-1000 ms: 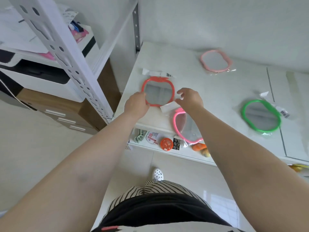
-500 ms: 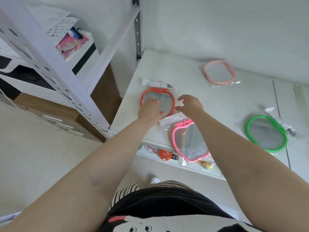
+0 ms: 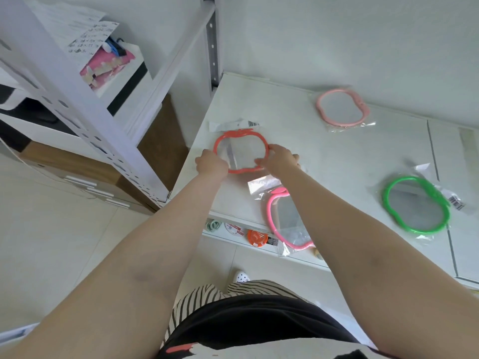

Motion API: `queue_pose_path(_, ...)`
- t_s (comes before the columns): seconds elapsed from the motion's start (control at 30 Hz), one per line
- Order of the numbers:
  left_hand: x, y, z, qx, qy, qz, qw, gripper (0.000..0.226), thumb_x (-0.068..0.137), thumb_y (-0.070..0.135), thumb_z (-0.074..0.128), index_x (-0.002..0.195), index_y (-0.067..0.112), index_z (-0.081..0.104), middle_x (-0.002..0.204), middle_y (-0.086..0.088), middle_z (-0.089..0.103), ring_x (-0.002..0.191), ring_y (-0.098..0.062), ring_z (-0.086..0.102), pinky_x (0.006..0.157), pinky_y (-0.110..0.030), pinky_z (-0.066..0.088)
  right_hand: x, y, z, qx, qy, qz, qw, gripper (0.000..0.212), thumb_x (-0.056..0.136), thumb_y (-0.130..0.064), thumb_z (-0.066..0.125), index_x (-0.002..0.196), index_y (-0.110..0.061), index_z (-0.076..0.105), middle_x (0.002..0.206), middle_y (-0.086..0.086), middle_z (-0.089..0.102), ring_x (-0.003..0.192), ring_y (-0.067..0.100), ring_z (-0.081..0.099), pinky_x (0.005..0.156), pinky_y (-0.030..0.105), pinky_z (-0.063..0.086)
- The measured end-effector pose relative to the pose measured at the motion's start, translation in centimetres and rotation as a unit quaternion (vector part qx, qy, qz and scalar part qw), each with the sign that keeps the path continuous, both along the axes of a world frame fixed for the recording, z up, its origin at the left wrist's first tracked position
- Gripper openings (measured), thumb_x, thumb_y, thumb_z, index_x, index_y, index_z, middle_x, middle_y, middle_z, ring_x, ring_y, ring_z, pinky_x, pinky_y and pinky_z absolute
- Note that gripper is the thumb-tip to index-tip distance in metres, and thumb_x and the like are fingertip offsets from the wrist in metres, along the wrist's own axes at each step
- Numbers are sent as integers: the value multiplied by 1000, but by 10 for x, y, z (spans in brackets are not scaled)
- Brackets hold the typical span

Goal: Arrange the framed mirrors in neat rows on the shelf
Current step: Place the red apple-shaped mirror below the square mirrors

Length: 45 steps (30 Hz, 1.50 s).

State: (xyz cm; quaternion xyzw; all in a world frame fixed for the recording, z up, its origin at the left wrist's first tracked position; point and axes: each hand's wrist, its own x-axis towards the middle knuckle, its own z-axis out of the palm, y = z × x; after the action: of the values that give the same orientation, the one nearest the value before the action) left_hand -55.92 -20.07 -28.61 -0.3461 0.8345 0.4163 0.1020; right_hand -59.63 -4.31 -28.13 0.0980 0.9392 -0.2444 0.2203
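Observation:
A red apple-shaped framed mirror in a clear bag lies near the left end of the white shelf. My left hand grips its lower left rim and my right hand grips its right rim. Just in front, a hot-pink framed mirror overhangs the shelf's front edge, partly under my right forearm. A pale pink mirror lies at the back and a green one at the right.
A white perforated upright and a rear post bound the shelf's left end. The lower shelf holds small items, one of them an orange round thing. A printer and wooden drawers stand at the left.
My left hand has moved from the mirror's glass to its lower left rim, and my right hand has closed on its right rim. The view has shifted slightly.

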Motion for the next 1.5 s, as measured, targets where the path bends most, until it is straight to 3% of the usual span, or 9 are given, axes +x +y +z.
queue_pose_path(0.2, 2, -16, 18, 168, 64, 74, 981, 20, 79, 1, 66, 69, 11, 53, 70, -5, 51, 74, -21, 52, 58, -25, 39, -4, -12, 15, -207, 23, -53, 977, 72, 82, -18, 72, 144, -13, 36, 111, 1, 57, 104, 21, 55, 98, 35, 46)
queue_pose_path(0.37, 9, -14, 38, 275, 112, 58, 953, 43, 89, -5, 54, 129, 8, 47, 101, -8, 56, 73, -17, 57, 74, -26, 53, 16, -8, 35, -303, 53, -139, 941, 66, 81, 2, 65, 141, -12, 42, 77, -4, 52, 59, 14, 53, 80, 37, 56)
queue_pose_path(0.5, 28, -4, 59, 333, 126, 28, 934, 34, 91, -7, 51, 117, 15, 46, 107, -12, 57, 67, -14, 61, 55, -17, 56, 46, 3, 48, -352, 84, -230, 903, 59, 80, 4, 64, 134, -12, 47, 86, 5, 60, 60, 17, 57, 83, 37, 56)
queue_pose_path(0.63, 57, 11, 74, 354, 127, -11, 926, 40, 91, -7, 54, 128, 7, 49, 106, -12, 57, 81, -24, 64, 69, -25, 59, 97, 18, 60, -352, 109, -324, 871, 18, 80, 5, 64, 78, -10, 54, 68, 8, 59, 52, 14, 60, 55, 22, 52)
queue_pose_path(0.73, 78, 22, 75, 368, 118, -42, 921, 41, 90, -8, 54, 128, 5, 50, 109, -14, 59, 82, -26, 66, 74, -30, 60, 137, 26, 63, -388, 135, -390, 824, 13, 83, 5, 66, 89, -5, 59, 65, 9, 61, 38, 6, 60, 52, 18, 54)
queue_pose_path(1.03, 152, 90, 71, 364, 78, -155, 915, 47, 89, -4, 59, 132, 12, 50, 134, -7, 54, 94, -22, 64, 69, -23, 56, 248, 76, 73, -365, 198, -516, 749, 37, 83, 3, 65, 119, -3, 59, 66, 10, 62, 55, 18, 61, 62, 24, 58)
queue_pose_path(1.17, 173, 130, 75, 362, 58, -191, 910, 46, 89, -2, 60, 131, 13, 50, 122, -7, 60, 68, -14, 63, 45, -13, 52, 284, 107, 79, -338, 213, -550, 733, 33, 85, 1, 63, 117, -4, 60, 65, 9, 62, 52, 15, 59, 51, 20, 53)
queue_pose_path(1.37, 195, 197, 78, 399, 27, -238, 885, 50, 89, -7, 58, 133, 14, 46, 106, -7, 57, 77, -23, 67, 63, -25, 58, 321, 167, 78, -321, 215, -596, 703, 36, 85, 1, 64, 120, -3, 60, 67, 8, 63, 64, 20, 64, 84, 39, 59)
queue_pose_path(1.5, 203, 238, 75, 388, 17, -258, 885, 51, 88, -8, 58, 133, 12, 47, 117, -15, 60, 89, -29, 67, 66, -28, 58, 336, 204, 78, -330, 219, -615, 681, 37, 84, 2, 65, 120, -4, 59, 71, 8, 64, 74, 23, 68, 82, 36, 60)
